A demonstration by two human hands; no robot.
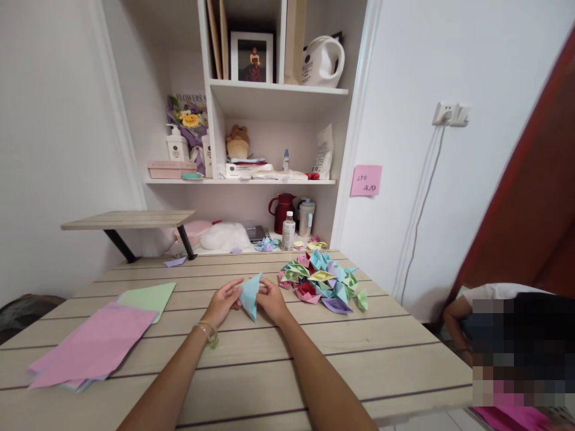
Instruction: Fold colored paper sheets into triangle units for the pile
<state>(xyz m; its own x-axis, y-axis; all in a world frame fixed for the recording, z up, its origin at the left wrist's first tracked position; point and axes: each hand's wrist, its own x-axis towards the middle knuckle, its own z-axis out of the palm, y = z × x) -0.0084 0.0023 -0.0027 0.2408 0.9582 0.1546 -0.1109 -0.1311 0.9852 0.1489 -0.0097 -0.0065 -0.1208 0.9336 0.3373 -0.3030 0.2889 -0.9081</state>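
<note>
A folded light-blue paper [250, 296], pointed at top and bottom, is held upright between my two hands just above the table. My left hand [225, 301] pinches its left edge, with a bracelet on the wrist. On the other side my right hand [271, 300] grips the right edge, its fingertips partly hidden behind the paper. To the right lies a heap of folded paper boats [321, 276] in blue, green, pink, yellow, red and purple. Flat sheets of pink paper [96, 344] lie at the left, with a green sheet [150, 297] partly under them.
A small raised wooden shelf [130, 219] stands at the table's back left, a purple folded paper [175, 262] by its leg. Behind are a bottle [288, 232], a dark red jug [283, 214] and a clear plastic bag [226, 237]. At the right, a person [507, 293] is beside the table.
</note>
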